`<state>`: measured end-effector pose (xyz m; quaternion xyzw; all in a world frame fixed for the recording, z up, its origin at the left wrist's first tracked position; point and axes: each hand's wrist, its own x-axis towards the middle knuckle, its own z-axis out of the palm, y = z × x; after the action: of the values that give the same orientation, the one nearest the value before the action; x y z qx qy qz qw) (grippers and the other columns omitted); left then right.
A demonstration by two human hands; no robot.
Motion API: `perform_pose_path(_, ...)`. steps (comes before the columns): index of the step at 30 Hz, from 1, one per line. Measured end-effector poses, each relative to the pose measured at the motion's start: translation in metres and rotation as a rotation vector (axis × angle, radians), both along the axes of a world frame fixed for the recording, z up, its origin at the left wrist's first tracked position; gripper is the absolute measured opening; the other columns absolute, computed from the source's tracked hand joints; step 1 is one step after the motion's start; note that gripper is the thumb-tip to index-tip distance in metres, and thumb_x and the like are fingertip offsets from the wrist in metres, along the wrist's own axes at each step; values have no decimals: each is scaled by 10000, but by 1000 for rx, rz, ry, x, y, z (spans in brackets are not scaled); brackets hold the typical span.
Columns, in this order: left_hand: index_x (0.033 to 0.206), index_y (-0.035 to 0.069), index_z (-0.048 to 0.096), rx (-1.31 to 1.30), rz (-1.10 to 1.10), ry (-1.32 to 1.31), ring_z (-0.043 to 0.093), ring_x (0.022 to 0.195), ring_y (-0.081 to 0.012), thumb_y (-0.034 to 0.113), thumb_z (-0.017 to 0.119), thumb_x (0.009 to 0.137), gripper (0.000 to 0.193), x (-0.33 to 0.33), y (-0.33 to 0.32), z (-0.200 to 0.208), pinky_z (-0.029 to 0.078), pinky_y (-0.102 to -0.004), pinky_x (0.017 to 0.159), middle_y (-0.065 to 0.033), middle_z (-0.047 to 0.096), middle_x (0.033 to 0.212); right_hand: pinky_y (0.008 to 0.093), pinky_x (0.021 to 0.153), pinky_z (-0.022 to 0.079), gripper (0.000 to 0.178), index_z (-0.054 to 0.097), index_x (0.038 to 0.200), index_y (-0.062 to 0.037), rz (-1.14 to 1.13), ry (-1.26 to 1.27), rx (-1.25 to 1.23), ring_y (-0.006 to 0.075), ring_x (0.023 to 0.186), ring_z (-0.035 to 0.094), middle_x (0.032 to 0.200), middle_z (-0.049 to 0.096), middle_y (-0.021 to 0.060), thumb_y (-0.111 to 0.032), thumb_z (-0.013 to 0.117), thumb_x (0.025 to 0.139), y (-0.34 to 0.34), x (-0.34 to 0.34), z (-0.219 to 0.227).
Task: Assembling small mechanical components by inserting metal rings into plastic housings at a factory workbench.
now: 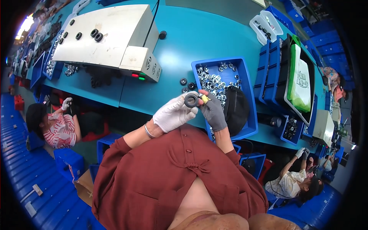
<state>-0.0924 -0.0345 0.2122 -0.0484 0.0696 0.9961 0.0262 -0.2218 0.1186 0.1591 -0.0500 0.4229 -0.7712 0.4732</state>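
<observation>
In front of my chest, my left hand [172,115] in a white glove pinches a thick black ring [191,106], its round opening facing up. Close against it is my right hand [214,113], in a grey glove with bare fingertips and something yellow [205,99] at one finger. Its fingers are closed together by the ring's right side; a shiny bit shows there, too small to name. Just beyond my hands, several small black round parts [183,81] lie on the teal table. A blue tray [250,96] beside them holds many shiny metal parts [214,85] and a black cloth item [235,107].
A cream machine housing [103,36] with black rings on top stands at the left. Stacked blue crates [264,73] and a green-and-white bag [301,82] are at the right. A clear plastic box [265,27] sits farther back. Co-workers sit at left [59,130] and right [293,182].
</observation>
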Motion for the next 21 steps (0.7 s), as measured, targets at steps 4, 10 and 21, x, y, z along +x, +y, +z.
perform_pose_path(4,1395,45,436,-47,13,6,569,980,-215,250,695,909,587,-1,3,3,504,-317,866,-174,529,1284,337,868,528,329,517,1284,55,-1,-21,-13,209,959,650,1086,640,147,-100,478,995,2,0,-2)
perform_pose_path(10,1315,-19,513,-566,143,-160,549,980,-210,237,725,885,543,1,6,10,462,-303,853,-141,567,1192,330,866,514,338,516,1282,61,-41,-58,9,205,974,623,1115,620,152,-103,500,986,6,-1,-14)
perform_pose_path(21,1119,-50,586,-1427,510,-387,620,921,-115,-119,753,723,435,1,14,8,534,-236,779,-57,586,1041,318,834,502,315,542,1250,57,-10,-117,-123,191,949,613,1108,616,146,-105,521,981,11,5,4)
